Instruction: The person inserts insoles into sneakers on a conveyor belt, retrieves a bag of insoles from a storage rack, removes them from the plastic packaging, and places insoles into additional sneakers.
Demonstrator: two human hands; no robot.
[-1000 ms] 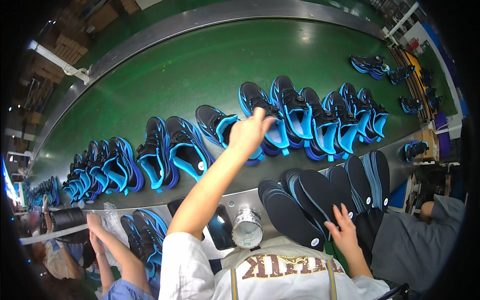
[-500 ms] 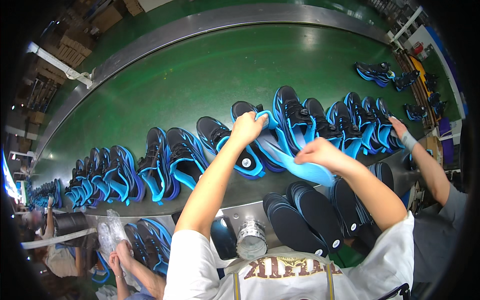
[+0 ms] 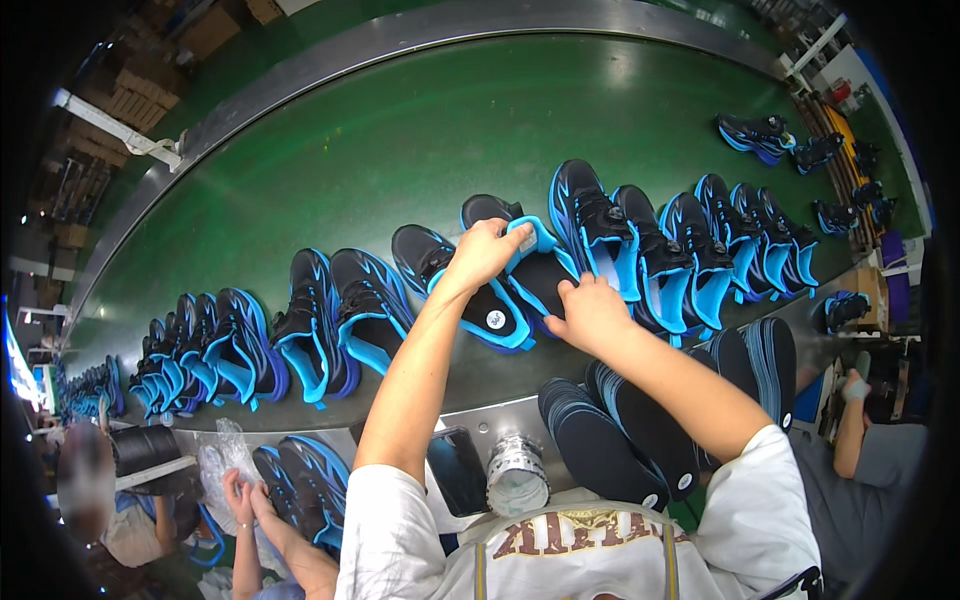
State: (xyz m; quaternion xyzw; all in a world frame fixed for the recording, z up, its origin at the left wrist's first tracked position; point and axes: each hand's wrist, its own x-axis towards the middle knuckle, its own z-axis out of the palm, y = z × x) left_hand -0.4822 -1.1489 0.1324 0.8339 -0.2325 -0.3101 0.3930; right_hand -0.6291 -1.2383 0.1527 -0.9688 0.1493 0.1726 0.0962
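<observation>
In the head view, the left hand [image 3: 483,252] reaches out over the green conveyor belt [image 3: 380,150] with its fingers clamped on the blue tongue and collar of a black and blue shoe [image 3: 525,270], which lies on the belt in the middle of a long row of matching shoes [image 3: 300,335]. The right hand [image 3: 590,312] rests just beside it, fingers curled together and pressing into the same shoe's opening; whether they grip anything inside is hidden. Close to the person's chest, a stack of dark insoles [image 3: 640,425] leans along the metal edge of the belt, with a silvery tape roll [image 3: 517,476] and a dark phone [image 3: 458,470] beside it. At lower left, another person's hands [image 3: 243,497] hold a shoe near a crumpled plastic bag [image 3: 215,455].
</observation>
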